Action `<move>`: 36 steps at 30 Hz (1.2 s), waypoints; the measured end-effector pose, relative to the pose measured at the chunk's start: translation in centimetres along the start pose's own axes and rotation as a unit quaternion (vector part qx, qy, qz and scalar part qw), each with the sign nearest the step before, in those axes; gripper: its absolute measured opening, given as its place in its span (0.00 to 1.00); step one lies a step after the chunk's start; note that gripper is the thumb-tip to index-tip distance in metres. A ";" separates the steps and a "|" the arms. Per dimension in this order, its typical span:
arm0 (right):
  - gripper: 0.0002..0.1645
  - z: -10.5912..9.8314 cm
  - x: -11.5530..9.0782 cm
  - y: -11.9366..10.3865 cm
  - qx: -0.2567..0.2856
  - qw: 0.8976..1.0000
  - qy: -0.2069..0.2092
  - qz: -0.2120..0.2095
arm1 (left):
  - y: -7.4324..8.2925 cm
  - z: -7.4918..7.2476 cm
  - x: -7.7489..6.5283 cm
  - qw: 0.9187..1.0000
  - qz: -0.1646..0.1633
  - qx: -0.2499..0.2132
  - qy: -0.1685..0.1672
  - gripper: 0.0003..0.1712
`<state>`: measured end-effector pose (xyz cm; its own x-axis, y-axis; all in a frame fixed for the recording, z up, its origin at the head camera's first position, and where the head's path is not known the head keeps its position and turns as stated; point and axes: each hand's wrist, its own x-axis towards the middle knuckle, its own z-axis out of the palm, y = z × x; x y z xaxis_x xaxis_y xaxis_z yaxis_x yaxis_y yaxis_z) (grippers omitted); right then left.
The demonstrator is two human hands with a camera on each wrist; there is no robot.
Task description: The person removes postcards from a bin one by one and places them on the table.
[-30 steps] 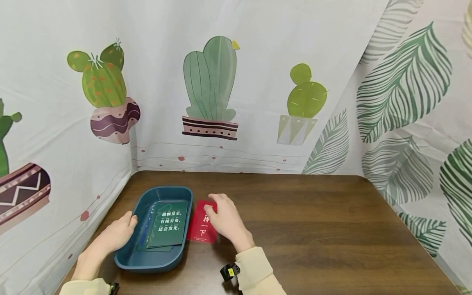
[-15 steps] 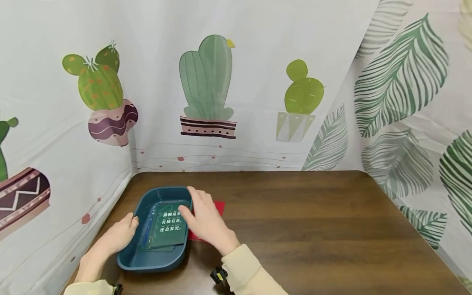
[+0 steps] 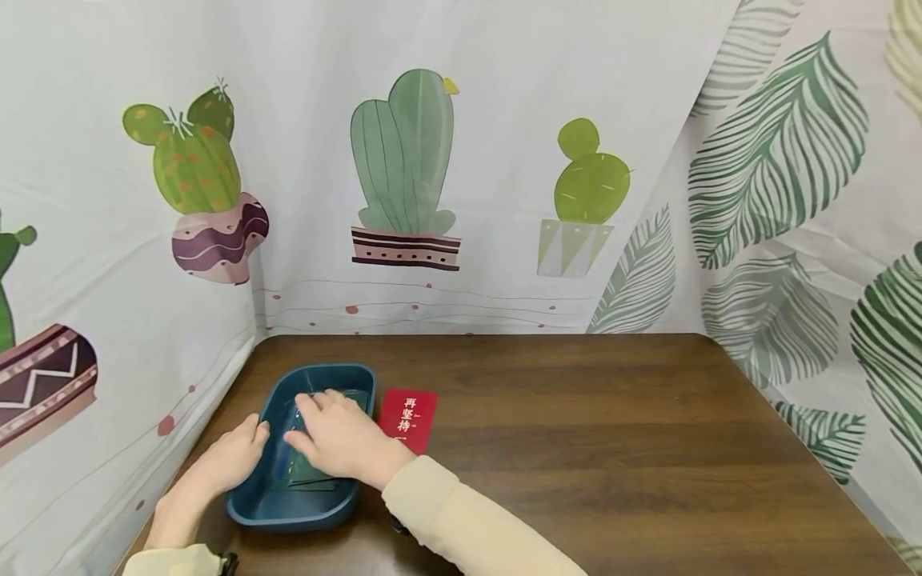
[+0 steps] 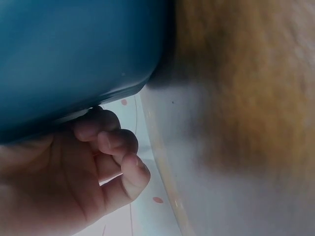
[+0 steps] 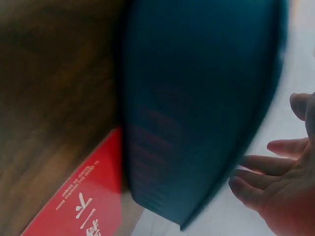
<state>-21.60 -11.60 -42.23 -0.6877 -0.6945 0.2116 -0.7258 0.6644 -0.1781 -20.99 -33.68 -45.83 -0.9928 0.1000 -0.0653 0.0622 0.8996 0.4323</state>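
A blue plastic tray point(image 3: 277, 509) stands at the left of the table, with several green cards point(image 3: 306, 474) stacked inside. My left hand point(image 3: 230, 460) grips the tray's left rim, thumb on top; in the left wrist view its fingers point(image 4: 118, 142) curl beside the outer wall. Over the cards reaches my right hand point(image 3: 342, 436), its fingers loosely extended and covering most of the top card's print. The right wrist view shows these fingers point(image 5: 266, 167) spread above the tray rim, with nothing gripped. A red card point(image 3: 410, 416) with white characters lies on the table close by the tray's right side.
The brown wooden table point(image 3: 576, 448) extends to the right of the tray. White curtains point(image 3: 504, 160) printed with cacti and leaves enclose its back and sides.
My right hand has moved left from over the red card, across the tray's right rim, to over the green cards. The red card stays on the table; my left hand keeps its grip.
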 end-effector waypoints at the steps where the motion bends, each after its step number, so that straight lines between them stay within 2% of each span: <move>1: 0.37 0.5 0.3 -0.4 -0.009 1.000 -0.015 0.004 | -0.1 0.0 0.0 1.000 0.002 -0.001 0.001 0.19; 6: 0.38 3.2 1.2 -1.8 -0.049 0.994 -0.082 0.056 | -0.2 0.0 -0.2 1.000 0.005 -0.010 0.005 0.18; 11: 0.40 4.6 1.7 -2.2 -0.087 0.983 -0.103 0.127 | -0.1 0.2 -0.2 1.000 0.012 -0.015 0.010 0.17; 18: 0.44 4.6 2.4 -2.5 -0.052 0.974 -0.111 0.191 | -0.2 0.0 -0.4 1.000 0.008 -0.015 0.015 0.16; 25: 0.50 4.9 3.2 -2.5 -0.010 0.951 -0.132 0.279 | 0.1 0.0 -0.3 1.000 0.013 -0.011 0.014 0.16; 28: 0.56 5.1 3.6 -2.4 0.005 0.940 -0.129 0.316 | 0.2 0.0 -0.1 1.000 0.017 -0.005 0.014 0.15; 31: 0.66 5.4 4.0 -2.3 0.013 0.929 -0.121 0.350 | 0.2 -0.1 -0.2 1.000 0.013 -0.003 0.011 0.15; 36: 0.76 5.4 4.3 -2.5 0.005 0.921 -0.120 0.370 | 0.3 -0.1 -0.5 1.000 0.004 -0.008 0.005 0.17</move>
<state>-22.87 -17.72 -46.07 -0.9772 -0.0936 -0.1904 -0.0552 0.9787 -0.1980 -20.52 -33.51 -45.54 -0.9933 0.1029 -0.0518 0.0691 0.8921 0.4465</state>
